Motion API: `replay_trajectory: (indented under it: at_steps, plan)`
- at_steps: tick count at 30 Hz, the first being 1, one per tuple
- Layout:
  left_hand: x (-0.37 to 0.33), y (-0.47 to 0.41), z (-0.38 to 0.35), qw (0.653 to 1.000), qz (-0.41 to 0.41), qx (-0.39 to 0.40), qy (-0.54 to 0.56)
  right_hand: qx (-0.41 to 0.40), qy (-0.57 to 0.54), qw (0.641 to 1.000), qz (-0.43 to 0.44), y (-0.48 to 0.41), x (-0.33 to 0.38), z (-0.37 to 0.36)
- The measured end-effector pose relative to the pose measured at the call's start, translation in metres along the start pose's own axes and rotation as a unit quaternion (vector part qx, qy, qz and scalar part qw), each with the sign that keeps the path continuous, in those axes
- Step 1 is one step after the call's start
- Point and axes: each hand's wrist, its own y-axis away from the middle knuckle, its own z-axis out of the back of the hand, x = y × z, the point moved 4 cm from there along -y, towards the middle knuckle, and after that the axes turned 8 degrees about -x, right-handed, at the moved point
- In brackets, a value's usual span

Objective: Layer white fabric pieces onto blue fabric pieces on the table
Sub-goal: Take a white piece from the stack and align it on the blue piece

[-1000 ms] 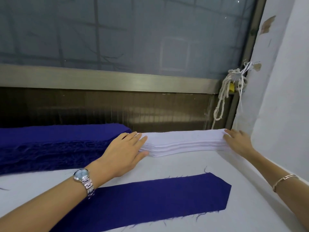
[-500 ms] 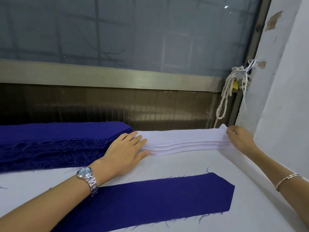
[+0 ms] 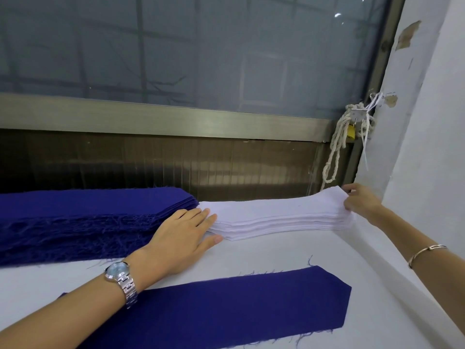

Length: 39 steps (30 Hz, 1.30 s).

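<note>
Fabric lies on the desk (image 3: 289, 255): a white stack (image 3: 276, 215) at the back, a blue stack (image 3: 88, 217) touching its left end, one blue piece (image 3: 226, 306) flat in front. The left hand (image 3: 183, 238) rests flat, fingers straight, on the white stack's left end; the right hand (image 3: 362, 205) pinches its raised right end.

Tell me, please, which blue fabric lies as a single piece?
The blue strip nearest the camera; the other blue fabric is a thick stack farther back.
</note>
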Motion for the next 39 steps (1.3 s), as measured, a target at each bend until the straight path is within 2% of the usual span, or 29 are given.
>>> replay_trajectory:
  at_steps: [2, 5, 8, 14, 25, 30, 33, 39]
  plan:
    - [0.000, 0.000, 0.000, 1.000, -0.001, 0.000, 0.000, 0.036, 0.007, 0.999, 0.021, -0.001, 0.003, -0.002]
    - [0.000, 0.001, -0.001, 1.000, 0.001, 0.002, 0.003, 0.047, -0.055, 0.997, 0.015, -0.005, 0.001, -0.003]
    - [-0.001, 0.001, -0.001, 1.000, 0.001, 0.004, 0.003, 0.016, -0.125, 0.992, 0.003, -0.011, -0.003, -0.004]
    - [-0.001, 0.001, 0.000, 1.000, 0.000, 0.009, 0.002, -0.081, -0.152, 0.985, 0.007, -0.023, -0.017, -0.001]
    - [-0.001, 0.001, -0.001, 1.000, 0.001, 0.015, -0.005, -0.147, 0.011, 0.986, 0.083, -0.025, -0.025, 0.005]
    - [-0.002, 0.001, 0.001, 1.000, 0.006, 0.015, -0.012, -0.134, -0.093, 0.982, 0.099, -0.025, -0.033, 0.011]
    - [-0.003, 0.001, 0.003, 1.000, 0.010, 0.016, -0.020, -0.121, -0.155, 0.978, 0.065, -0.026, -0.047, 0.017]
    - [-0.002, 0.001, 0.009, 0.999, 0.037, 0.001, -0.016, -0.087, -0.209, 0.973, 0.043, -0.022, -0.062, 0.023]
